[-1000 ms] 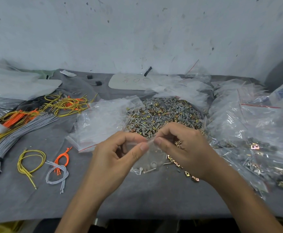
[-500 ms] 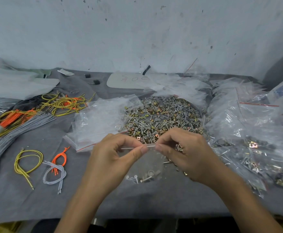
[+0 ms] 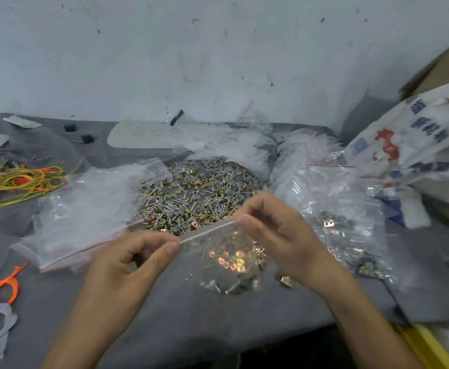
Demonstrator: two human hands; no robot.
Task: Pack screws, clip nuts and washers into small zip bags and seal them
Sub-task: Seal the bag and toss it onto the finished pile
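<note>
A small clear zip bag (image 3: 226, 259) hangs between my hands above the grey cloth, with gold clip nuts, screws and washers inside it. My left hand (image 3: 127, 265) pinches the left end of the bag's zip strip between thumb and forefinger. My right hand (image 3: 274, 233) pinches the right end of the same strip. Behind the bag lies a big heap of loose screws, washers and clip nuts (image 3: 191, 195). A stack of empty zip bags (image 3: 84, 211) lies to the left of the heap.
Filled zip bags (image 3: 343, 222) pile up at the right, beside a printed woven sack (image 3: 409, 147). Yellow wire bundles (image 3: 18, 179) and orange wire loops (image 3: 4, 288) lie at the left. A white card (image 3: 143, 134) lies near the wall. The table edge runs along the bottom.
My hands have moved apart along the zip strip, the right one rising and the left one staying lower. The view has swung to the right.
</note>
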